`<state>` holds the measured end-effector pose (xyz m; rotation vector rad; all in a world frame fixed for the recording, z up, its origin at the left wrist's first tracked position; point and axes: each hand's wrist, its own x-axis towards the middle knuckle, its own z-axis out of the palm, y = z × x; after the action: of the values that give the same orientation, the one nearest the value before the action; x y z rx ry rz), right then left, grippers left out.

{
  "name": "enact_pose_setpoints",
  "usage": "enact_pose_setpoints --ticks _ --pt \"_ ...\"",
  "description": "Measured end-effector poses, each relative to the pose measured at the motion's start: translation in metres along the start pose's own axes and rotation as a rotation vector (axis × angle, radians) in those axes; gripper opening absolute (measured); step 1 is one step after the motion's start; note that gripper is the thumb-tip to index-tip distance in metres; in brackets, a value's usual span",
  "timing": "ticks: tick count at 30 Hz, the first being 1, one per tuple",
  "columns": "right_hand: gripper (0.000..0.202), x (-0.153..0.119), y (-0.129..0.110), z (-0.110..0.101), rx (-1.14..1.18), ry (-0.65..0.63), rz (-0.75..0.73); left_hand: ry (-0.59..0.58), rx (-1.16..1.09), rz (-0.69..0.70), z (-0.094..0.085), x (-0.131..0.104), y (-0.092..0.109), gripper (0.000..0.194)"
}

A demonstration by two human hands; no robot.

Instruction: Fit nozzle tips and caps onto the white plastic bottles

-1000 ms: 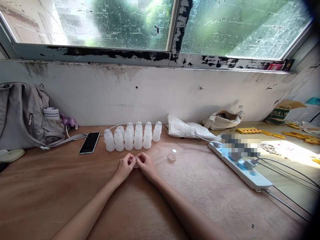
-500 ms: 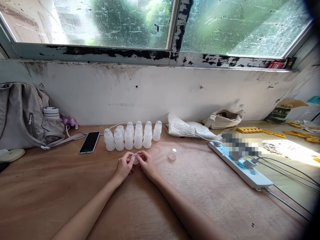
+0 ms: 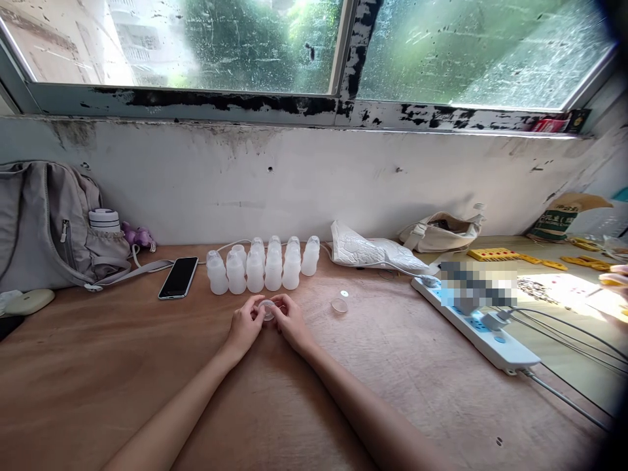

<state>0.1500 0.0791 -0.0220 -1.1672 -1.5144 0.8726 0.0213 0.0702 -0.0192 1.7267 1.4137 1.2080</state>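
Between my hands is a small clear round piece point(image 3: 267, 309), low over the brown table point(image 3: 196, 405). My left hand point(image 3: 246, 324) grips its left side with thumb and fingers. On the right side, the fingers of my right hand point(image 3: 291, 322) close on the same piece. Several frosted white bottles point(image 3: 255, 271) stand in rows just beyond my hands, most with clear domed tops. To the right of my hands lie a clear round ring-like piece point(image 3: 339, 305) and a small white disc point(image 3: 344, 294).
A phone point(image 3: 178, 278) and a grey backpack point(image 3: 44, 229) are on the left. Behind lie a white padded package point(image 3: 367, 248) and a beige pouch point(image 3: 439, 233). A power strip point(image 3: 475, 324) with cables lies right. Another person's hand point(image 3: 615, 280) shows at the right edge.
Another person's hand has come into view at the right edge. The whole view has shifted slightly. Both my hands stay on the clear round piece.
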Motion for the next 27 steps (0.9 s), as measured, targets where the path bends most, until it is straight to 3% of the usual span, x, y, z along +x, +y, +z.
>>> enact_pose_setpoints --ticks 15,22,27 --pt "0.010 -0.0026 -0.0064 -0.0011 -0.134 -0.021 -0.106 -0.088 0.003 -0.002 0.0001 -0.0012 0.0036 0.016" --pt "0.011 -0.0006 0.0000 -0.0005 -0.015 -0.032 0.005 -0.066 -0.048 -0.070 -0.0013 -0.0017 0.0047 0.019" --pt "0.010 0.0000 0.0015 -0.0021 -0.016 -0.052 -0.014 -0.114 0.001 -0.068 -0.0012 -0.0009 0.0028 0.021"
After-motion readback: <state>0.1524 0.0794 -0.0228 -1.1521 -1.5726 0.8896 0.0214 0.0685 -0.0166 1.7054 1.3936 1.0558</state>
